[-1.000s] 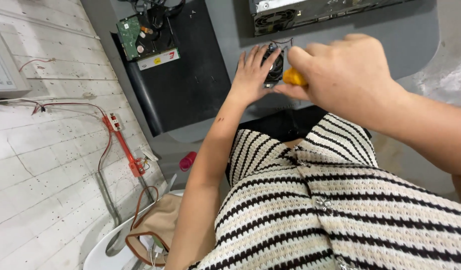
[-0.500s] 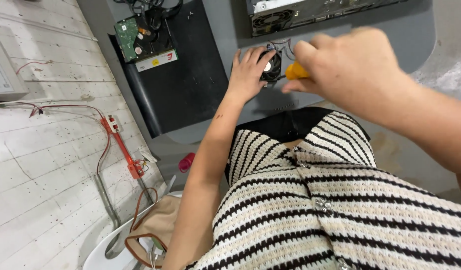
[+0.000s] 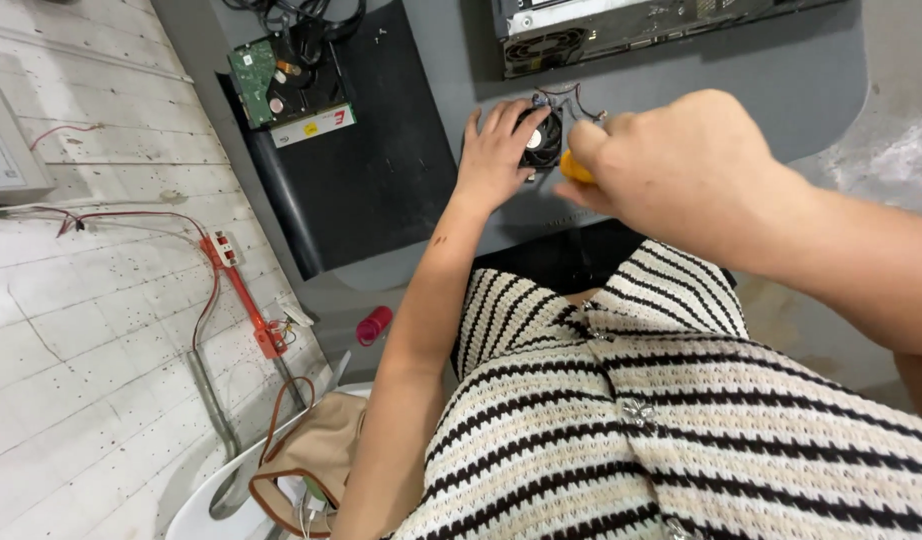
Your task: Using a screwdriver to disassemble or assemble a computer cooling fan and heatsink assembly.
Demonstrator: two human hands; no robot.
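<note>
While the head camera is looking down over a black-and-cream striped knit top, the person's left hand is lying flat, fingers spread apart, on a small black square cooling fan with thin red and black wires — pressing on it rather than closing round it. The fan is sitting on the grey tabletop, just below an open grey computer case at the top edge. The right hand is curling closed around a tool with an orange-yellow handle; only the handle's end is showing from under the fingers, and its tip, just beside the fan, is hidden.

To the left of the fan a flat black panel is lying on the table, and on its upper corner a bare hard drive with a green circuit board is resting, a white rectangular label with red and yellow marks along its lower edge, a tangle of black cables above it.

Further left, a white brick wall is carrying a red cable running down to an orange-red bracket. Below the table edge a small pink cylindrical object is lying, and near the bottom a tan leather handbag is sitting on a white round seat.
</note>
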